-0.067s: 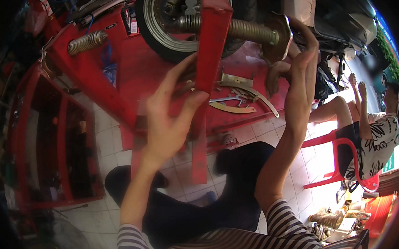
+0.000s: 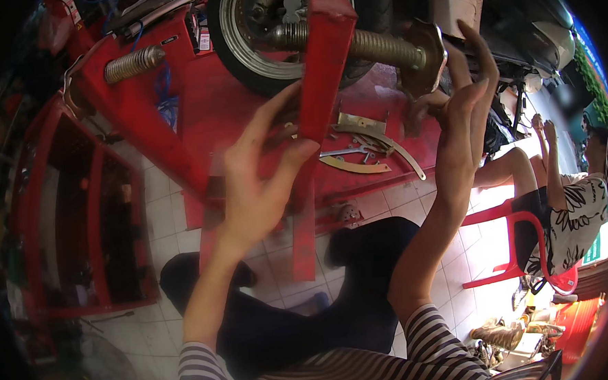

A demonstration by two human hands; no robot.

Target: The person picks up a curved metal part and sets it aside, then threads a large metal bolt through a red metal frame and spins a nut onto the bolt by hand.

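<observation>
A red metal post [image 2: 325, 65] rises before me. My left hand [image 2: 254, 175] is closed round its lower part, thumb on the near side and fingers passing behind. Through the post's upper part runs a thick threaded rod [image 2: 382, 48] with a worn metal plate [image 2: 429, 59] at its right end. Beside that plate is my right hand [image 2: 466, 109], fingers apart with nothing held in them. Whether a fingertip touches the plate's edge I cannot make out. Behind the post stands a spoked-hub wheel [image 2: 224, 49] with a black tyre.
Curved metal strips [image 2: 358, 165], a wrench [image 2: 343, 151] and small bolts lie on the red platform [image 2: 379, 184]. A second red arm [image 2: 128, 116] with a threaded rod is at left, near a red cabinet [image 2: 99, 221]. At right a person [image 2: 576, 210] sits on a red chair [image 2: 514, 272].
My right hand's fingers have loosened from the metal plate's rim and spread apart, shifting slightly to the right. My left hand stays on the red post.
</observation>
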